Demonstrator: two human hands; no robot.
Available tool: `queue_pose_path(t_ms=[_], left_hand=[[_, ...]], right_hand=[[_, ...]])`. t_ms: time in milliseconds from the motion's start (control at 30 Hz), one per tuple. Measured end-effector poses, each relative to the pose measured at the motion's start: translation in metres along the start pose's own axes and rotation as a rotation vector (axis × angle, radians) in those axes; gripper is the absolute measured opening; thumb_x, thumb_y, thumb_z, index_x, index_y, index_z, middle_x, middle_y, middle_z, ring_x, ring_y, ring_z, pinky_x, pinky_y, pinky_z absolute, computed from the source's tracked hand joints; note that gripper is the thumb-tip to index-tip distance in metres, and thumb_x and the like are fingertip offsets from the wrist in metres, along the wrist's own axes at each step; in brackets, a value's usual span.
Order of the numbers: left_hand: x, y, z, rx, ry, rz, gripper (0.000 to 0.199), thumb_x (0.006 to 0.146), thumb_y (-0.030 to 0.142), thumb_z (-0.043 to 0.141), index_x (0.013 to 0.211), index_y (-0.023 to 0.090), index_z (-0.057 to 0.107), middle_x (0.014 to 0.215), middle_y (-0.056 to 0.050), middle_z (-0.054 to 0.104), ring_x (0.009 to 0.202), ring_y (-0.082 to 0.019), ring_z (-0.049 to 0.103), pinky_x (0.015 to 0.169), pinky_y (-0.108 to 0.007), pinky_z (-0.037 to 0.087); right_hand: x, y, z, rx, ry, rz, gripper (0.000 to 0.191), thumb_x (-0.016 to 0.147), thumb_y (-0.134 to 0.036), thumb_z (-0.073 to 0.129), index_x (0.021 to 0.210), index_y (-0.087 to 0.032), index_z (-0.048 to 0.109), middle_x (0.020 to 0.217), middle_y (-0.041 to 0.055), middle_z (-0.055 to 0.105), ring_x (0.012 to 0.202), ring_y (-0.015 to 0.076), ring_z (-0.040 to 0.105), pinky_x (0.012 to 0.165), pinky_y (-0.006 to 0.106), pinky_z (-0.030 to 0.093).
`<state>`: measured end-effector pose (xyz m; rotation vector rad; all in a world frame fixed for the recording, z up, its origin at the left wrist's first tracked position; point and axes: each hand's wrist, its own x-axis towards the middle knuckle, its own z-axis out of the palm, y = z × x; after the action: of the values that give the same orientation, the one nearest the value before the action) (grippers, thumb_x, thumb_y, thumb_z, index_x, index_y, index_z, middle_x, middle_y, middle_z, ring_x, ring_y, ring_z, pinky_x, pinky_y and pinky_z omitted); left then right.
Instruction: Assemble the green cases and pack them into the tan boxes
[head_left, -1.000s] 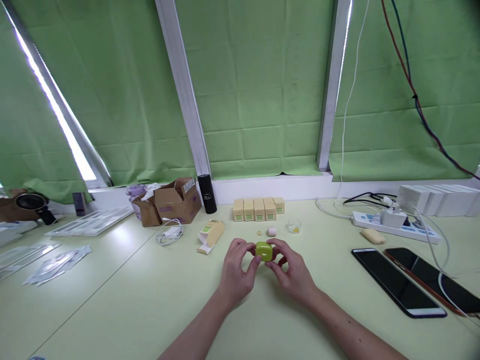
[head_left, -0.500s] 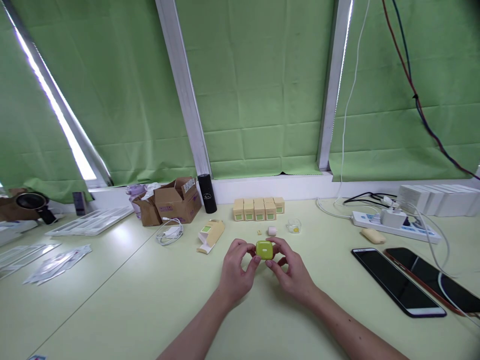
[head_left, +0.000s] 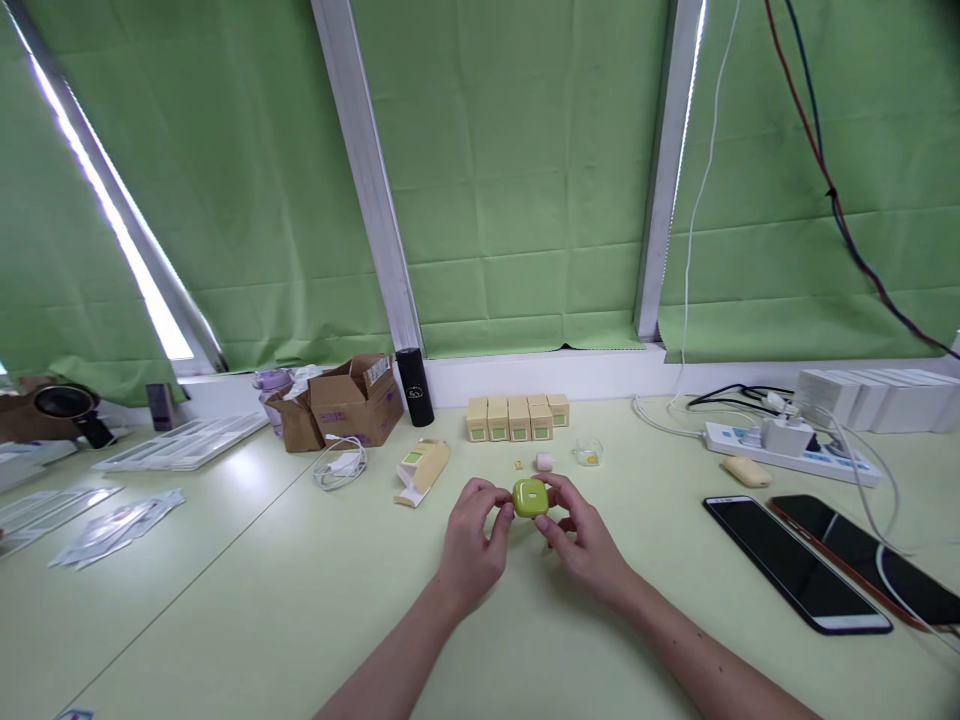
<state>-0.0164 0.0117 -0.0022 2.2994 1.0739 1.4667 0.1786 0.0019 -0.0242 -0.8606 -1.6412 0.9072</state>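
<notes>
Between my two hands, just above the table, is a small glossy lime-green case (head_left: 530, 497) with rounded corners and a small pale mark on its face. My left hand (head_left: 475, 535) pinches its left side between thumb and fingers. On the other side, my right hand (head_left: 583, 535) grips the right edge, thumb low and fingers at the top. Just beyond the case lie a small whitish cylinder (head_left: 544, 461) and a tiny yellow piece (head_left: 518, 465). A clear plastic case (head_left: 589, 453) with something yellow in it rests farther right.
Several small tan boxes (head_left: 517, 420) line the back. An opened tan carton (head_left: 423, 471), a white cable (head_left: 341, 462), a cardboard box (head_left: 356, 405) and a black bottle (head_left: 415, 387) stand leftward. Rightward are a power strip (head_left: 840, 466), a beige case (head_left: 747, 472) and two phones (head_left: 795, 562).
The green case has tilted slightly in my fingers, and my thumbs have shifted a little on it. Everything else on the table stays where it was.
</notes>
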Motion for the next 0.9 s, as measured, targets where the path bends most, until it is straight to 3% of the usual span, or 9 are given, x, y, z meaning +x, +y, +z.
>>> queue_pose_path(t_ms=[267, 433, 667, 800, 900], left_hand=[[-0.0008, -0.0022, 0.0000, -0.033, -0.051, -0.027, 0.020, 0.101, 0.025, 0.051, 0.086, 0.020, 0.063, 0.088, -0.007, 0.061, 0.082, -0.021, 0.060, 0.073, -0.034, 0.051], [-0.0020, -0.0005, 0.0012, -0.052, -0.116, -0.017, 0.022, 0.099, 0.022, 0.053, 0.080, 0.020, 0.062, 0.082, -0.006, 0.061, 0.081, -0.020, 0.060, 0.070, -0.033, 0.050], [-0.0029, 0.0025, 0.0035, -0.004, -0.095, -0.034, 0.012, 0.093, 0.017, 0.062, 0.081, 0.021, 0.062, 0.085, -0.003, 0.059, 0.081, -0.019, 0.060, 0.071, -0.032, 0.050], [-0.0028, 0.0031, 0.0030, 0.006, -0.042, -0.037, 0.010, 0.088, 0.015, 0.068, 0.091, 0.021, 0.061, 0.099, -0.006, 0.058, 0.098, -0.023, 0.060, 0.085, -0.037, 0.053], [-0.0026, 0.0034, 0.0030, 0.031, -0.039, 0.001, 0.028, 0.087, 0.013, 0.070, 0.111, 0.023, 0.059, 0.111, -0.009, 0.060, 0.114, -0.028, 0.054, 0.096, -0.044, 0.052]], right_hand=[[0.0012, 0.0017, 0.0009, 0.110, -0.010, 0.015, 0.042, 0.101, -0.052, 0.055, 0.134, -0.027, 0.050, 0.109, 0.0082, 0.064, 0.107, 0.0249, 0.063, 0.067, 0.031, 0.061], [0.0020, 0.0005, 0.0014, 0.214, 0.009, 0.021, 0.041, 0.098, -0.056, 0.058, 0.125, -0.025, 0.055, 0.109, 0.0086, 0.063, 0.101, 0.0235, 0.062, 0.065, 0.030, 0.060], [0.0044, -0.0022, -0.0018, 0.347, -0.021, 0.056, 0.041, 0.094, -0.059, 0.064, 0.111, -0.022, 0.060, 0.101, 0.0062, 0.062, 0.093, 0.0222, 0.061, 0.061, 0.029, 0.058], [0.0049, -0.0013, -0.0019, 0.349, -0.010, 0.078, 0.042, 0.093, -0.060, 0.065, 0.109, -0.021, 0.061, 0.097, 0.0054, 0.062, 0.090, 0.0206, 0.061, 0.062, 0.029, 0.058], [0.0047, -0.0022, -0.0016, 0.345, -0.007, 0.095, 0.044, 0.092, -0.061, 0.066, 0.108, -0.021, 0.061, 0.099, 0.0064, 0.062, 0.089, 0.0207, 0.061, 0.062, 0.029, 0.058]])
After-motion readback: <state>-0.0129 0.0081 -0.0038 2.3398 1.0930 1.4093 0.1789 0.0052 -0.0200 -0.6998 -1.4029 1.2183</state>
